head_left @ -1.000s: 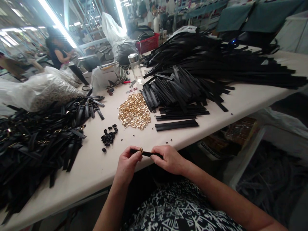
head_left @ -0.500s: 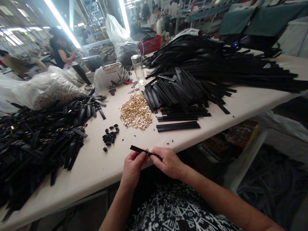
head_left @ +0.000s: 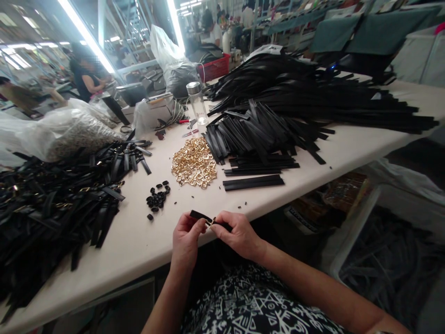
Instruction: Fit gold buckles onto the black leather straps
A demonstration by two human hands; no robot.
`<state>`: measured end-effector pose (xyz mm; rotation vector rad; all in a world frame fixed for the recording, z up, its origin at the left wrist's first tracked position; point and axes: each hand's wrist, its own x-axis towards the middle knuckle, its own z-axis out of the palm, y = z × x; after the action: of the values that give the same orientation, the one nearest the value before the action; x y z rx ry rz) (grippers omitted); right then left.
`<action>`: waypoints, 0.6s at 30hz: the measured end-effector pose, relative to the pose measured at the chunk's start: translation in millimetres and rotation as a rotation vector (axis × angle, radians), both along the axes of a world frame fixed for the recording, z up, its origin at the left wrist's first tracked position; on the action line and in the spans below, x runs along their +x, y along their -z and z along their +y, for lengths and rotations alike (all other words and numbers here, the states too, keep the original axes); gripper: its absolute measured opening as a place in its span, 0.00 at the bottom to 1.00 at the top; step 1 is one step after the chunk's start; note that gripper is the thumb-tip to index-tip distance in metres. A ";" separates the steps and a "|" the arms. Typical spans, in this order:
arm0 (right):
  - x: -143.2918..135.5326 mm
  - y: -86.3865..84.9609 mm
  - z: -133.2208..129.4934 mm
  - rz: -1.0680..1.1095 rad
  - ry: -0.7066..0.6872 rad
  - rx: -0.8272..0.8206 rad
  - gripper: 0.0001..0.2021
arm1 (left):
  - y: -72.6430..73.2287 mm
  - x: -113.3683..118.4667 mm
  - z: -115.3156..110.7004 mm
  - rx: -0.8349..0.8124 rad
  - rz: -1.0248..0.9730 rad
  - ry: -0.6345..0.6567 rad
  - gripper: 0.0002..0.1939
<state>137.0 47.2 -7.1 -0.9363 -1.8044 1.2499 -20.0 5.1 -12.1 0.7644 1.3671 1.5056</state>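
Note:
Between my two hands, over the table's front edge, is a black strap (head_left: 200, 215) with a small gold buckle (head_left: 209, 222) on it. My left hand (head_left: 187, 234) pinches the strap on the left of the buckle, the thumb close against the metal. On the other side my right hand (head_left: 236, 232) grips the strap's right part, its thumb and fingertips at the buckle. Fingers partly hide both pieces. Just beyond lie a heap of gold buckles (head_left: 194, 163) and a small group of black loops (head_left: 158, 197).
Black strips (head_left: 253, 182) lie stacked to the right, below a large pile of long straps (head_left: 295, 88). Finished-looking straps with buckles (head_left: 104, 204) cover the left. A glass bottle (head_left: 198, 104) stands behind the buckles. A bin (head_left: 339, 260) of dark strips is at lower right.
The strap's left end has bent and drawn closer to my left hand, and my left fingers have curled further around it. The view has shifted slightly.

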 end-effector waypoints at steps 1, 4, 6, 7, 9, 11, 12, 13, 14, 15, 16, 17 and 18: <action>-0.5 0.5 -0.7 0.002 0.008 0.000 0.07 | -1.0 0.4 -0.7 0.004 0.020 0.000 0.11; -2.2 1.3 -2.3 0.016 0.018 -0.003 0.07 | -3.0 1.8 -2.4 0.009 0.101 -0.018 0.10; -2.8 0.8 -2.9 0.022 0.017 -0.006 0.07 | -3.9 2.0 -2.5 0.003 0.126 -0.023 0.09; -2.8 0.3 -3.0 0.025 0.011 -0.008 0.07 | -4.3 1.7 -2.1 -0.003 0.116 -0.015 0.09; -2.3 -0.9 -3.1 0.032 -0.009 -0.008 0.07 | -5.6 0.8 -0.3 -0.022 0.044 0.031 0.09; -1.4 -1.9 -3.1 0.044 -0.034 -0.007 0.07 | -7.4 -0.2 2.1 -0.044 -0.075 0.097 0.11; -1.0 -2.0 -3.1 0.048 -0.046 -0.010 0.07 | -8.2 -0.3 3.2 -0.057 -0.130 0.126 0.12; -0.7 -1.9 -3.0 0.049 -0.053 -0.017 0.06 | -8.7 -0.1 3.9 -0.069 -0.167 0.144 0.13; -0.6 -1.4 -2.8 0.046 -0.057 -0.026 0.06 | -8.9 0.6 4.2 -0.075 -0.170 0.148 0.13; -0.5 -0.6 -2.4 0.039 -0.056 -0.036 0.06 | -8.7 1.6 4.0 -0.068 -0.136 0.133 0.12; -0.4 0.4 -1.8 0.027 -0.051 -0.042 0.06 | -8.2 2.9 3.1 -0.046 -0.068 0.102 0.11; -0.2 1.4 -1.0 0.017 -0.039 -0.043 0.06 | -7.6 4.5 1.4 -0.010 0.030 0.063 0.10; 0.1 2.1 -0.1 0.009 -0.025 -0.036 0.07 | -7.2 6.1 -1.0 0.042 0.144 0.020 0.09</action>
<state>137.1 47.1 -9.3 -0.9288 -1.7974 1.3044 -14.0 4.1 -4.8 0.9259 1.4334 1.4906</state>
